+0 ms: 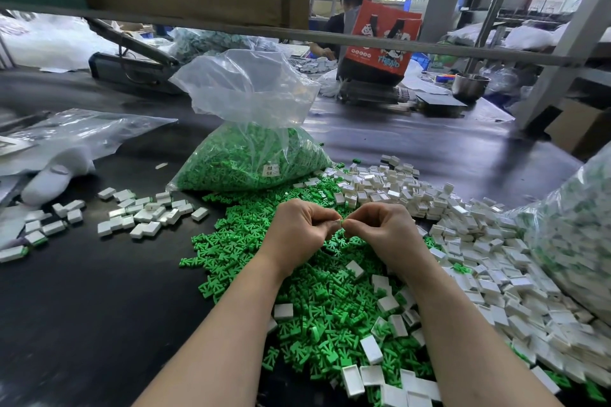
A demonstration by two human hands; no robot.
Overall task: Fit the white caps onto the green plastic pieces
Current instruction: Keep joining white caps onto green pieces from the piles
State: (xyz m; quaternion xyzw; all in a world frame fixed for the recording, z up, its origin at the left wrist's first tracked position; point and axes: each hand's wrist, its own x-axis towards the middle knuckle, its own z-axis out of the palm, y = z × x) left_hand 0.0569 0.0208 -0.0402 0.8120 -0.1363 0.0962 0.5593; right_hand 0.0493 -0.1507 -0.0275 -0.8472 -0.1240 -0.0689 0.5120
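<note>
My left hand (299, 230) and my right hand (380, 230) meet above a heap of loose green plastic pieces (317, 301). Both have their fingers curled, and their fingertips pinch one small piece (342, 221) between them; a sliver of green shows there, and the rest is hidden by the fingers. Whether a cap is on it I cannot tell. A big pile of white caps (469, 241) lies to the right of the hands. Several capped pieces (145, 213) lie scattered on the left of the table.
An open clear bag of green pieces (251, 162) stands behind the hands. Another filled bag (575, 241) sits at the right edge. Flat plastic bags (66, 139) lie far left. A person works at the far side behind a red bag (380, 43). The table (82, 307) is black.
</note>
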